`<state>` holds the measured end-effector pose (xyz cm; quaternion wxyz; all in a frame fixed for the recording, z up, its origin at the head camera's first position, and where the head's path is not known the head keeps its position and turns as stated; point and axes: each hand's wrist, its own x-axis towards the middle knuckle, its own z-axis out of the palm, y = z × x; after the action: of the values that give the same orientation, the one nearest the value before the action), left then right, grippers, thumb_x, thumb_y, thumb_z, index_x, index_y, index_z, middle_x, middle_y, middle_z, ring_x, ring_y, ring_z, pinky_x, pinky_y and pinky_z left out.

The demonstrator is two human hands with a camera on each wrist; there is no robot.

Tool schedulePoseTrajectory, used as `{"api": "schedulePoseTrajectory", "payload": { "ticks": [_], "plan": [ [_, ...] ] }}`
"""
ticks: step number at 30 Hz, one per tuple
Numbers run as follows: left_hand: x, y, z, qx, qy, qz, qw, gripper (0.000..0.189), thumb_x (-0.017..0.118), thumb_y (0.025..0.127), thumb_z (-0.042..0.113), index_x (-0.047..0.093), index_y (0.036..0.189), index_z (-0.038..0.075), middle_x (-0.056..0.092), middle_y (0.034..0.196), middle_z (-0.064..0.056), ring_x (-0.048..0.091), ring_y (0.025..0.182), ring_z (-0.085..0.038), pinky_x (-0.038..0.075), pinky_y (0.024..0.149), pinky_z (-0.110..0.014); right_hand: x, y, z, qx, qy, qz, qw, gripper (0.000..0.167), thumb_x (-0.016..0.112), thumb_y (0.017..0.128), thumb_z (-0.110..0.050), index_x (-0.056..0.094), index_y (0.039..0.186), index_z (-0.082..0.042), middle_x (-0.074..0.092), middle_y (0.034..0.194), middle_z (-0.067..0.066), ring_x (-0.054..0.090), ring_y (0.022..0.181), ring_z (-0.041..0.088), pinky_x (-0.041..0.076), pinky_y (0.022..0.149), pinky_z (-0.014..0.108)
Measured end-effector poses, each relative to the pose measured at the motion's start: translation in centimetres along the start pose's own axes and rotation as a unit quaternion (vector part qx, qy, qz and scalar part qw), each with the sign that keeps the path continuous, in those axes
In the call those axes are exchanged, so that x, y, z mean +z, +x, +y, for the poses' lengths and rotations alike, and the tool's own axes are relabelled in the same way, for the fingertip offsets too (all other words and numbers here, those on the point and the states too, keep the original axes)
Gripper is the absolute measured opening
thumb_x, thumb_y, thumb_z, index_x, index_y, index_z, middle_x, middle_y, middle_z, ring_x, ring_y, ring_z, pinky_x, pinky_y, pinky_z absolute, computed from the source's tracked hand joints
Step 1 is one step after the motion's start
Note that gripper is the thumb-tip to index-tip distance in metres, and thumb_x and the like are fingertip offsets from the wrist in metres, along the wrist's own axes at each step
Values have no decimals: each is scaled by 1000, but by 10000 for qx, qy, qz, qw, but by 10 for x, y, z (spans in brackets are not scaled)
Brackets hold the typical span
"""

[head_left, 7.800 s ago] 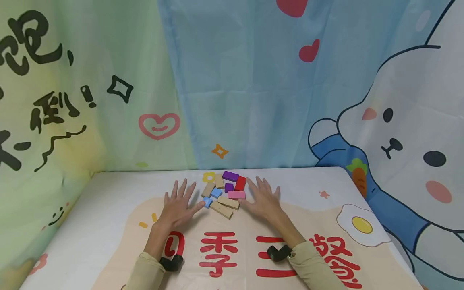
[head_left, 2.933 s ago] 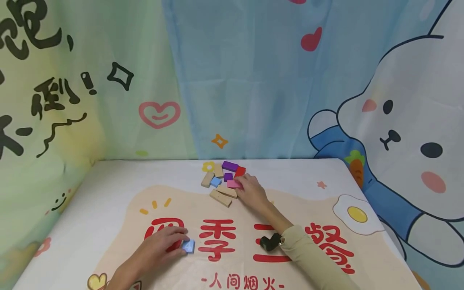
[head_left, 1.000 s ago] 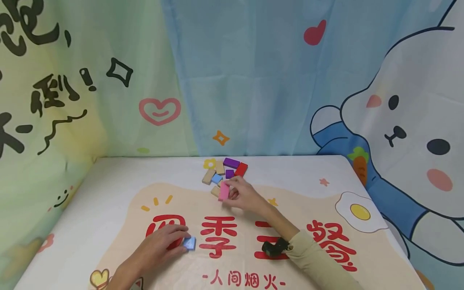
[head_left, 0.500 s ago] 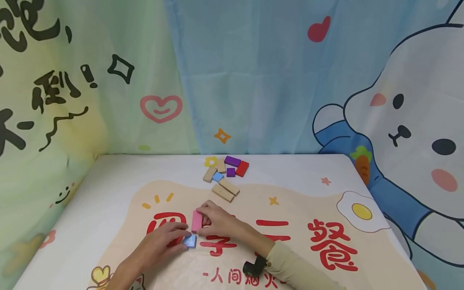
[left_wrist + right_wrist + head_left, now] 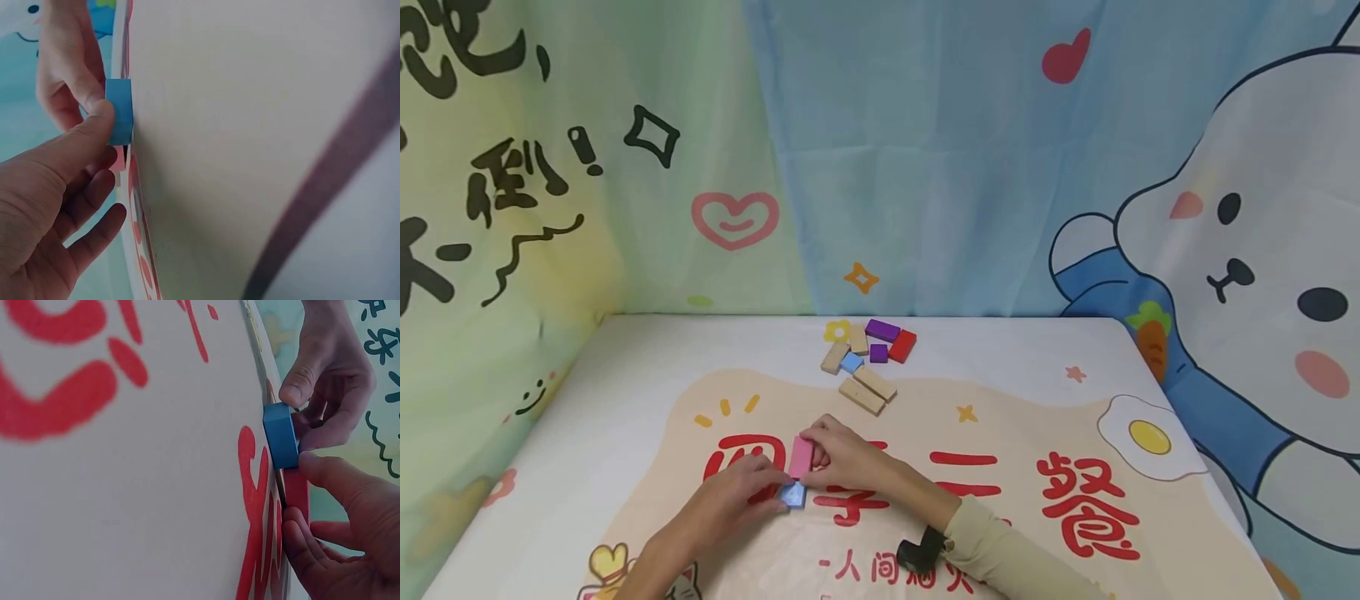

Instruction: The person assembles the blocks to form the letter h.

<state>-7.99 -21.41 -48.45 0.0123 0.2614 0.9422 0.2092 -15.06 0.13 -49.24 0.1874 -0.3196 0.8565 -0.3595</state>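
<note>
With its long axis directed up the head view, the pink block (image 5: 802, 456) is pinched by the right hand (image 5: 844, 457), fingers curled, just beyond the blue block (image 5: 793, 496) pinched by the left hand (image 5: 733, 500).

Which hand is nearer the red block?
Right. In the head view, the right hand is below and left of the red block; the left hand lies farther down and left.
</note>
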Motion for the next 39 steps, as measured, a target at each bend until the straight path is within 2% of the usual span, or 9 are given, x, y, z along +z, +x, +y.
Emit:
{"api": "schedulePoseTrajectory", "payload": {
  "ticks": [6,11,15,18,24,31,35,39],
  "plan": [
    [-2,2,1,-160,6,-108,9998,42,80,77,35,70,113,17,65,96,11,54,87,-4,56,79,-23,0,0,-3,106,-160,-129,9997,61,76,85,-27,51,136,-8,50,114,-2,50,82,-1,46,76,7],
    [-1,3,1,-205,132,-137,9996,52,80,77,39,68,120,12,69,104,4,60,93,-10,57,82,-30,0,0,-2,129,-197,-155,9996,61,76,85,-28,50,137,-9,50,114,-2,50,83,-1,46,76,7],
    [-4,5,-1,-266,84,-295,9992,58,79,77,42,66,125,11,70,108,1,62,98,-13,57,84,-33,1,-1,-2,152,-198,-158,9996,62,75,85,-30,49,138,-9,50,118,-1,50,86,0,46,76,7],
    [-6,7,-2,-323,-108,-482,9983,61,78,78,42,64,127,9,70,108,2,61,97,-12,57,84,-31,1,-1,-3,149,-212,-151,9996,62,75,86,-30,49,138,-9,49,121,-1,50,87,0,46,77,7],
    [-10,13,-4,-89,-599,-804,9949,62,77,80,36,62,127,-2,70,97,2,52,81,-4,52,74,-19,1,-2,-4,172,-223,-132,9995,61,75,86,-29,49,138,-9,50,121,-1,50,88,1,46,77,8],
    [-11,15,-4,-15,-749,-832,9937,62,78,79,33,61,127,-4,73,100,-2,54,79,-2,56,77,-22,0,-2,-4,147,-306,-51,9994,62,75,86,-29,49,138,-8,50,122,-1,50,88,1,46,76,8],
    [-11,14,-5,-69,-901,-841,9924,63,77,81,33,59,130,-3,68,92,3,52,77,-2,53,73,-18,0,-3,-3,139,-223,-56,9996,62,75,86,-29,49,138,-8,49,122,-1,50,88,0,46,77,9],
    [-9,12,-5,-165,-928,-870,9917,65,73,84,40,57,133,0,58,85,9,49,78,-2,47,67,-15,2,-4,-2,186,-97,-98,9997,61,75,86,-29,49,138,-9,49,121,-2,50,88,0,46,78,9]
  ]
}}
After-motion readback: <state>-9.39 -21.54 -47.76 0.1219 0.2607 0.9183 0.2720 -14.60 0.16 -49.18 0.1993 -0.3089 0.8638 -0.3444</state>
